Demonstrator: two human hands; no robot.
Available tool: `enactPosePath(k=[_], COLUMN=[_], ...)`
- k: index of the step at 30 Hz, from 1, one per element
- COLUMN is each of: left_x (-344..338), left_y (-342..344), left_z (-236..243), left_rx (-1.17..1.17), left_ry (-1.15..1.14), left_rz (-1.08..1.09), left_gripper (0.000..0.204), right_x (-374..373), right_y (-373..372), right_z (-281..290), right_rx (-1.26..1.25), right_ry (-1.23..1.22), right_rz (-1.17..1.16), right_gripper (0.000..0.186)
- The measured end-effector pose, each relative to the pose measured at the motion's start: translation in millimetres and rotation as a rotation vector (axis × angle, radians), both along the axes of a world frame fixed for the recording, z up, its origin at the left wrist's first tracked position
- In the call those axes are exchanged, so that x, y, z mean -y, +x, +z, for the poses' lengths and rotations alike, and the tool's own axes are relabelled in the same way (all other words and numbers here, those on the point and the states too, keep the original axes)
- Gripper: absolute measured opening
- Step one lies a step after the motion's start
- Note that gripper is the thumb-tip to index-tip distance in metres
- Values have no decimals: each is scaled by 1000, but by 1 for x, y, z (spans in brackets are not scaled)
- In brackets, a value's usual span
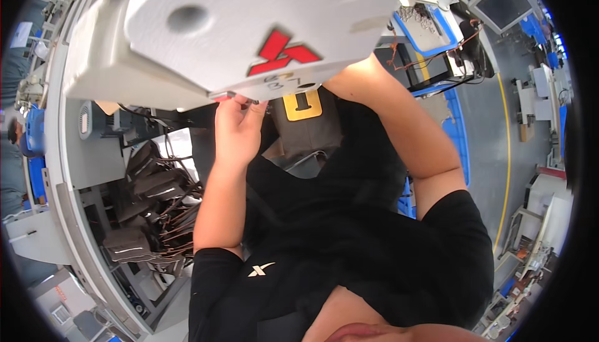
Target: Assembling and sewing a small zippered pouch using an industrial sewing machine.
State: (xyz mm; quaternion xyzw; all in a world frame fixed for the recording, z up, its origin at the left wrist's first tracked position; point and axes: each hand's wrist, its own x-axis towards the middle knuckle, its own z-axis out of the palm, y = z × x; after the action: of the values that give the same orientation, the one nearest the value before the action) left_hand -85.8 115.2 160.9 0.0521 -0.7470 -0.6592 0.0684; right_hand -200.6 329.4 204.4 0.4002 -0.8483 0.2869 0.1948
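Observation:
A large white machine head [218,42] with a red emblem fills the upper middle and hides much of the work beneath it. My left hand [239,131] is raised to its lower edge, with thumb and fingers pinched together. Something small, partly red, shows at those fingertips, too little of it to name. My right hand [350,83] goes in behind the machine head on the other side; only its wrist end shows, and its fingers are hidden. Between my arms hangs a dark grey fabric piece [309,139] with a yellow patch [303,106], its upper end covered by the machine.
Left of me, dark fabric pieces [153,186] with brown cords are heaped beside a grey machine frame [75,217]. A blue-edged tray [430,33] of small metal parts stands at upper right, near loose cables and a monitor [502,2]. A yellow floor line [506,155] runs farther right.

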Motion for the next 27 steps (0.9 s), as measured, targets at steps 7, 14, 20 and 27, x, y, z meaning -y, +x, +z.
enactPosePath(k=[7, 14, 20, 27], left_x=[9, -6, -2, -5], left_y=[0, 11, 60, 63], left_z=[-46, -99, -104, -12], left_rx=[-23, 315, 90, -440], left_ry=[175, 506, 1047, 790], left_rz=[-20, -146, -882, -572], left_gripper=[37, 64, 73, 72], right_x=[-51, -35, -86, -98], right_y=[29, 72, 130, 169], right_z=[-36, -86, -90, -32], right_rx=[717, 1604, 1745, 1323], right_ry=[-502, -852, -895, -1152], right_rz=[-44, -56, 219, 675], right_gripper=[28, 66, 50, 63])
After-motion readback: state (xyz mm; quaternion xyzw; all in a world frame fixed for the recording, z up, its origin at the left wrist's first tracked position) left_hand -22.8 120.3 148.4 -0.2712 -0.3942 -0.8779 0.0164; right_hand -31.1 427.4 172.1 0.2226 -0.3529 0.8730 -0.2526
